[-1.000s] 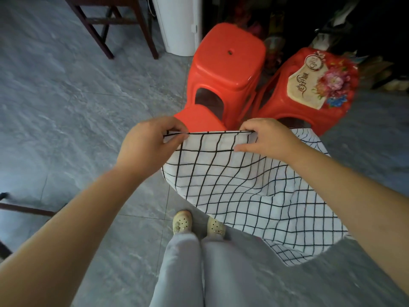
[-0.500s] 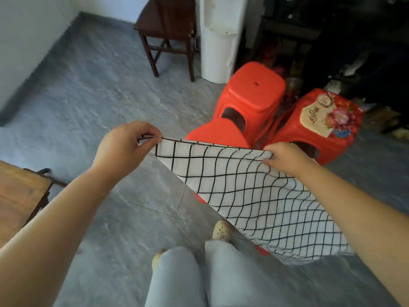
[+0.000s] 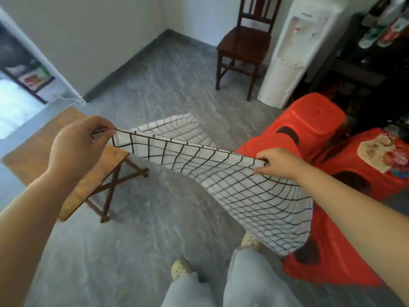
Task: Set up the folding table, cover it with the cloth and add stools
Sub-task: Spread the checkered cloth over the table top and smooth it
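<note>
Floor (image 3: pixel 155 85): grey marbled tile | Walls (image 3: pixel 99 29): plain white, dark skirting (image 3: pixel 132 56) | Far wall: dark wooden chair (image 3: pixel 243 41) just beside white water dispenser (image 3: pixel 287 52) | Right: dim cluttered shelving (image 3: pixel 365 67) | Left: doorway (image 3: pixel 13 103), bright daylight

Daylight pours from the doorway (image 3: pixel 15 111) on my left, blown out white. The floor (image 3: pixel 155 218) smears with motion blur, the cloth (image 3: pixel 232 180) grid looks sharper; the far right sits dim.

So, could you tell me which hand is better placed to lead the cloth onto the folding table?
Left. The left hand pinches the cloth on the side nearest the folding table; the right hand holds its edge near the red stools.
</note>
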A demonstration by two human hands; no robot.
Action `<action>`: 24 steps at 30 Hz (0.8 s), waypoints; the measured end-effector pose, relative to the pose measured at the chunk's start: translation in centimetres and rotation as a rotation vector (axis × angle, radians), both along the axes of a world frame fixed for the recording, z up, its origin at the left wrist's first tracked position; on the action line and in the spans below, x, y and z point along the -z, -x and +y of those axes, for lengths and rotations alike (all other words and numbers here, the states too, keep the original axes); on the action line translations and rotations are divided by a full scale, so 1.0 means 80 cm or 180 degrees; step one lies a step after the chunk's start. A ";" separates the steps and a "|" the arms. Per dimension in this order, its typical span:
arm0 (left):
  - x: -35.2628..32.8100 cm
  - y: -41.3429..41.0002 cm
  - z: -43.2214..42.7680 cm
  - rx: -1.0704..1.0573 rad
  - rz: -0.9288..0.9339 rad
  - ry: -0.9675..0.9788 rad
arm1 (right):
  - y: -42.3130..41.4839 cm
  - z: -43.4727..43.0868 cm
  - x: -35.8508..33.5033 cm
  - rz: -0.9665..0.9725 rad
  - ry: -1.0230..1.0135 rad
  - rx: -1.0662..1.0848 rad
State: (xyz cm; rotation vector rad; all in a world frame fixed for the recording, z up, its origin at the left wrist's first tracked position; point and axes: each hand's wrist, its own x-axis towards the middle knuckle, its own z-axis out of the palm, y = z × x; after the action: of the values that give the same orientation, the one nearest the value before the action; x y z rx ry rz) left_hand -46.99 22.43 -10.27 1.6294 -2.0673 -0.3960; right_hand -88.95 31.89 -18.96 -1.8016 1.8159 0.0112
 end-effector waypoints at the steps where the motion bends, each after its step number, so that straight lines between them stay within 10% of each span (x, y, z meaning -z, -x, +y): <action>1: -0.004 -0.024 0.005 -0.0079 -0.0089 0.0002 | -0.027 -0.009 -0.001 0.0020 0.0059 -0.0043; 15: -0.030 -0.262 0.031 -0.1179 -0.0334 0.0371 | -0.359 -0.158 -0.087 -0.0425 0.1535 -0.0093; 24: -0.031 -0.243 -0.053 -0.1038 0.0000 0.0155 | -0.435 -0.264 -0.125 -0.0536 0.1906 -0.0764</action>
State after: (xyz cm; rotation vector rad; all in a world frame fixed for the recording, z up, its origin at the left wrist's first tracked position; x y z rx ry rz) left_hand -27.55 18.20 -7.78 1.8930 -1.7528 -0.2305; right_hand -54.13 10.80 -8.98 -2.3322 1.5710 -0.6327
